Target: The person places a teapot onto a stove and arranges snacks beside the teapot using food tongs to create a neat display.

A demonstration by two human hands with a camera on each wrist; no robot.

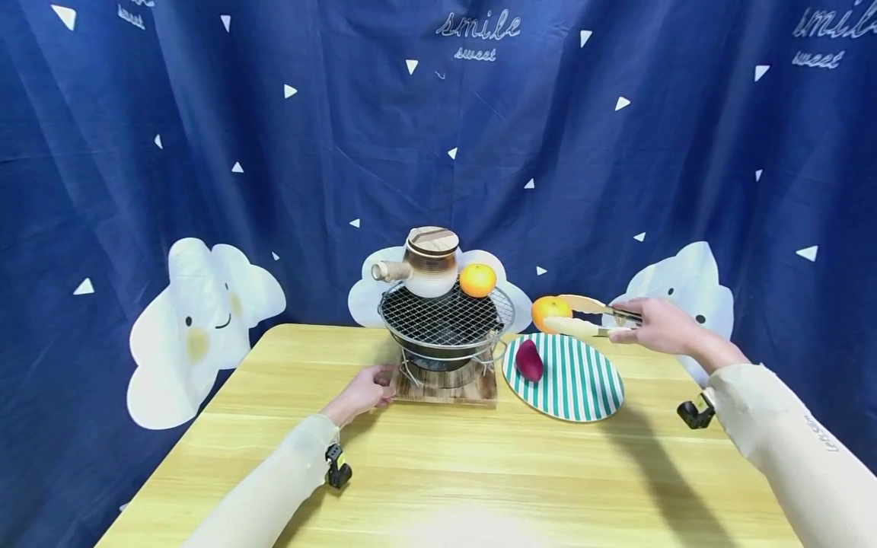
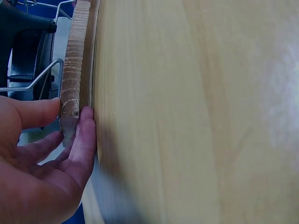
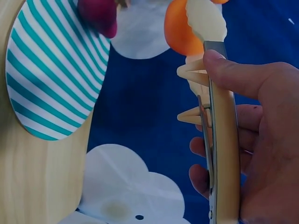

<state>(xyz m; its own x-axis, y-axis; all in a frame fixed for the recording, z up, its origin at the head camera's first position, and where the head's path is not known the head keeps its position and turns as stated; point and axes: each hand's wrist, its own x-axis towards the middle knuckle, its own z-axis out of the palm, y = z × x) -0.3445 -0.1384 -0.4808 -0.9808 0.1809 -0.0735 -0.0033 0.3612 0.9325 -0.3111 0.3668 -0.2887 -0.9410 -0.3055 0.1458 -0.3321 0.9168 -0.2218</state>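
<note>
My right hand [image 1: 661, 326] grips beige-tipped tongs [image 3: 225, 140], thumb on one arm and fingers round the other. Between the tong tips an orange [image 1: 547, 310] is held up, over the far edge of a green-and-white striped oval board [image 1: 575, 384]. On that board lies a purple-red sweet potato [image 1: 529, 361]. My left hand [image 1: 361, 390] pinches the corner of a wooden base [image 2: 74, 70], thumb above and fingers below. A round black grill [image 1: 438, 354] stands on this base, topped by a wire mesh [image 1: 445, 320].
On the mesh sit a brown-and-white pot [image 1: 432, 280] with a wooden lid and side handle, and a second orange [image 1: 478, 280] beside it. The wooden table [image 1: 425, 464] ends behind the grill, close to a blue curtain [image 1: 384, 152] with white clouds.
</note>
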